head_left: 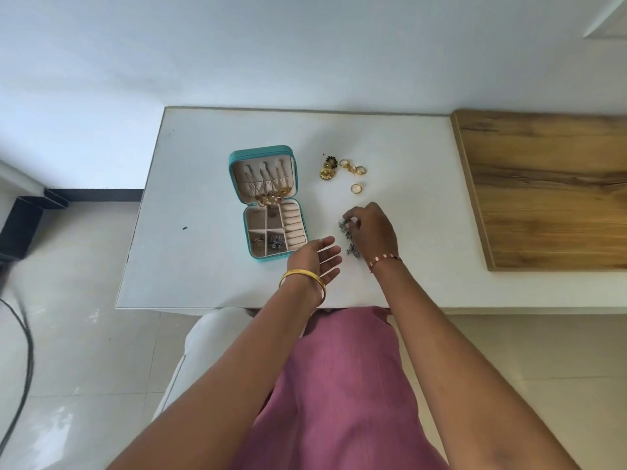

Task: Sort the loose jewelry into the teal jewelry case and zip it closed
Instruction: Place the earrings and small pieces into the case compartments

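At frame centre, the right hand point(373, 230) pinched silver earrings point(346, 228) while the left hand point(317, 257) lay released; a loose pinch risked dropping them short of the teal jewelry case point(263, 154).

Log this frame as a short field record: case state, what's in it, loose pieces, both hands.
case: teal jewelry case open flat on white table, unzipped
lid: gold necklaces hanging inside
base: small pieces in the two near compartments; ring rolls look unfilled
loose gold: earrings and rings beyond the right hand
loose silver: silver jewelry by the right hand
right hand: fingers curled on the silver jewelry
left hand: open, holding nothing, beside the case
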A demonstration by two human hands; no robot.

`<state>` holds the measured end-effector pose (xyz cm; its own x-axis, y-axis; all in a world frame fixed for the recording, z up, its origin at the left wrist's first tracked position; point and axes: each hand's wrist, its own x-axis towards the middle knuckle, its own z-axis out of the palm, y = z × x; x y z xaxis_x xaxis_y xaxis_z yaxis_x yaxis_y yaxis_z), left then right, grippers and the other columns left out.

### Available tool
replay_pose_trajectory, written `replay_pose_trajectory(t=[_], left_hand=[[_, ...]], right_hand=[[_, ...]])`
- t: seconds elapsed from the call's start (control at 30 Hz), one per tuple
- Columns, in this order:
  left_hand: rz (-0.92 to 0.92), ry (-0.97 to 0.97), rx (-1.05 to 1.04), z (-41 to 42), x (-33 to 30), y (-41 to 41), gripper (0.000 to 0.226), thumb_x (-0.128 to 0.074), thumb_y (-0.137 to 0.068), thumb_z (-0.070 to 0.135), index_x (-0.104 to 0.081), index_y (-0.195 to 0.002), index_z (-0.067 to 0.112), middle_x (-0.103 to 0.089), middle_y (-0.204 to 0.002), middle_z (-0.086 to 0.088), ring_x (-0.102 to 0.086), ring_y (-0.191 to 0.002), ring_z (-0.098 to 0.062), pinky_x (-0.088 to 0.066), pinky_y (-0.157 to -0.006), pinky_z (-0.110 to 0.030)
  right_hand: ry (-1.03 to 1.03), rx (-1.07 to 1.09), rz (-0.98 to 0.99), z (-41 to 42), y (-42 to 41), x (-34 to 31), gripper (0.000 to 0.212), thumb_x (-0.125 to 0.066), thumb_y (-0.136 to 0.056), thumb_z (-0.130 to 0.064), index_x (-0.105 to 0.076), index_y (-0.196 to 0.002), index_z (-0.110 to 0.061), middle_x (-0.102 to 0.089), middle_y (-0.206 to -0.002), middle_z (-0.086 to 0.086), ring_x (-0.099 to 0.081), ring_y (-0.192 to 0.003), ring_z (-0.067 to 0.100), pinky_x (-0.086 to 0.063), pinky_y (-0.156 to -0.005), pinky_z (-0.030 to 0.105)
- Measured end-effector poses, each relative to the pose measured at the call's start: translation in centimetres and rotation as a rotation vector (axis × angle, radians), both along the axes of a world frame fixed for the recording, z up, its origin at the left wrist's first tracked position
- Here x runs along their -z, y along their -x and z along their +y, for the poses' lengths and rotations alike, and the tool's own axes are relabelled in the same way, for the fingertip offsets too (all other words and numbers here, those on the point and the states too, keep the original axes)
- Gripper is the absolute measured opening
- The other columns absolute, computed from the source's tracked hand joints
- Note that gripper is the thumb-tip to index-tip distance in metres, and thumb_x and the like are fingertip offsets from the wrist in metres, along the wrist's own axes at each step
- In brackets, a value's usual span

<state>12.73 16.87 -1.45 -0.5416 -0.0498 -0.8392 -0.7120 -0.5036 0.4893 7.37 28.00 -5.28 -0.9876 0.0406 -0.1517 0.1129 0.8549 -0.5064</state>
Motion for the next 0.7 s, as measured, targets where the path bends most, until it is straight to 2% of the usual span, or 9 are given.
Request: replay_pose_trajectory(t=[0.17, 0.23, 0.33, 0.4, 0.53, 0.7], left_hand=[[-0.007, 0.004, -0.003, 0.1, -0.1, -0.4, 0.028, -0.041, -0.093, 0.016, -0.063, -0.074, 0.014, -0.062, -0.072, -0.003, -0.058, -0.069, -0.017, -0.047, -0.061, -0.027], [0.0, -0.002, -0.001, 0.0, -0.3, -0.5, 0.028, -0.042, -0.092, 0.016, -0.063, -0.074, 0.013, -0.062, -0.072, -0.003, -0.059, -0.068, -0.017, -0.047, -0.061, -0.027], [0.017, -0.003, 0.004, -0.2, -0.9, -0.7, 0.027, -0.043, -0.092, 0.016, -0.063, -0.075, 0.014, -0.063, -0.073, -0.003, -0.059, -0.069, -0.017, -0.047, -0.061, -0.028], [0.036, 0.002, 0.008, -0.5, -1.4, -0.7, 0.026, -0.043, -0.092, 0.016, -0.063, -0.075, 0.014, -0.063, -0.074, -0.003, -0.06, -0.071, -0.017, -0.048, -0.061, -0.028], [0.104, 0.013, 0.025, -1.0, -2.8, -0.8, 0.025, -0.044, -0.092, 0.016, -0.063, -0.076, 0.014, -0.063, -0.073, -0.002, -0.06, -0.071, -0.016, -0.048, -0.063, -0.028], [0.314, 0.126, 0.076, -1.3, -5.4, -0.9, 0.023, -0.044, -0.092, 0.013, -0.063, -0.079, 0.014, -0.062, -0.076, -0.001, -0.057, -0.071, -0.015, -0.047, -0.067, -0.028]], right_hand=[[0.107, 0.09, 0.007, 0.6, 0.1, -0.2, 0.012, -0.058, -0.084, -0.001, -0.065, -0.092, -0.006, -0.061, -0.098, 0.017, -0.06, -0.089, 0.03, -0.045, -0.073, 0.029], [0.227, 0.153, 0.013, 1.0, 0.0, -0.7, 0.011, -0.06, -0.082, 0.001, -0.066, -0.09, -0.004, -0.067, -0.093, 0.016, -0.061, -0.083, 0.024, -0.045, -0.073, 0.025], [0.449, 0.255, 0.04, 1.5, -0.3, -2.2, 0.01, -0.061, -0.079, 0.004, -0.066, -0.087, -0.001, -0.068, -0.083, 0.016, -0.06, -0.069, 0.021, -0.053, -0.073, 0.033], [0.6, 0.313, 0.058, 1.7, -0.6, -3.4, 0.01, -0.06, -0.079, 0.008, -0.065, -0.086, 0.002, -0.064, -0.075, 0.012, -0.059, -0.06, 0.018, -0.054, -0.068, 0.032], [0.834, 0.309, 0.063, 1.8, -1.5, -6.4, 0.015, -0.058, -0.081, 0.011, -0.064, -0.094, 0.006, -0.064, -0.077, 0.008, -0.062, -0.058, 0.008, -0.056, -0.064, 0.021], [0.986, 0.212, 0.059, 1.2, -3.5, -10.1, 0.015, -0.058, -0.082, 0.011, -0.062, -0.096, 0.005, -0.068, -0.086, 0.012, -0.066, -0.061, 0.003, -0.056, -0.065, 0.018]])
